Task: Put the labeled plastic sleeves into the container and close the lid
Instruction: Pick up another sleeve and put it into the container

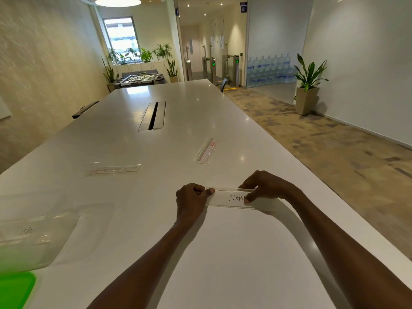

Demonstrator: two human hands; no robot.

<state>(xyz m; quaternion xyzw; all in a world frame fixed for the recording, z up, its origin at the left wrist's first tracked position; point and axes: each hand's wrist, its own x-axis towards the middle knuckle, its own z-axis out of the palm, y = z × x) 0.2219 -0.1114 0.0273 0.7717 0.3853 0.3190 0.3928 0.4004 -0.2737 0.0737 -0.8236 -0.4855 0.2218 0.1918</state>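
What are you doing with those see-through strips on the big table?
A person is tidying labeled plastic sleeves into a box. The left hand and right hand each pinch one end of the sleeve marked ELEPH, just above the white table. Two more sleeves lie farther off, one toward the left and one straight ahead. The clear container at the left already holds a sleeve that seems to read DOG. Its green lid lies beside it, not yet on.
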